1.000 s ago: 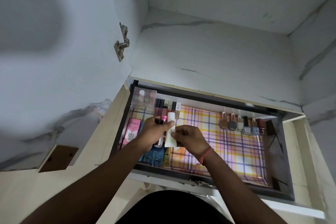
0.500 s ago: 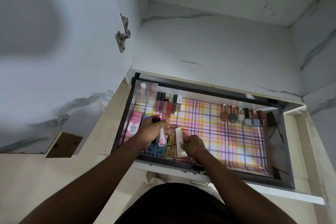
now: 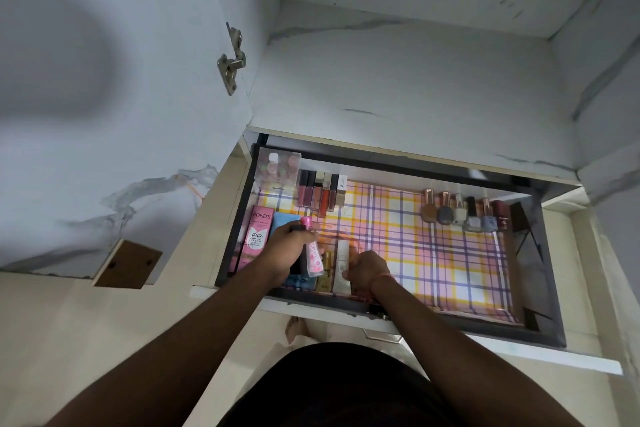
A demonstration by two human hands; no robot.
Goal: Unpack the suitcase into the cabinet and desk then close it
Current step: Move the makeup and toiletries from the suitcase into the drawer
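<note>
An open cabinet drawer (image 3: 540, 329) with a plaid liner holds cosmetics. My left hand (image 3: 289, 248) grips a pink-capped clear tube (image 3: 313, 251) and a dark item over the drawer's front left. My right hand (image 3: 367, 270) pinches the lower end of a white tube (image 3: 342, 262), which lies flat near the front edge beside a small gold bottle (image 3: 325, 274). A pink BB cream box (image 3: 258, 237) and a blue box (image 3: 282, 222) lie to the left. The suitcase is out of view.
Several lip glosses (image 3: 318, 192) and a clear palette case (image 3: 278, 166) line the drawer's back left; several nail polish bottles (image 3: 464, 211) stand at the back right. The open cabinet door (image 3: 114, 114) with its hinge (image 3: 232, 61) stands on the left. My foot (image 3: 294, 329) shows below the drawer.
My right hand has brought the white tube down from upright between both hands and laid it flat by the gold bottle. My left hand still holds the pink-capped tube, a little lower.
</note>
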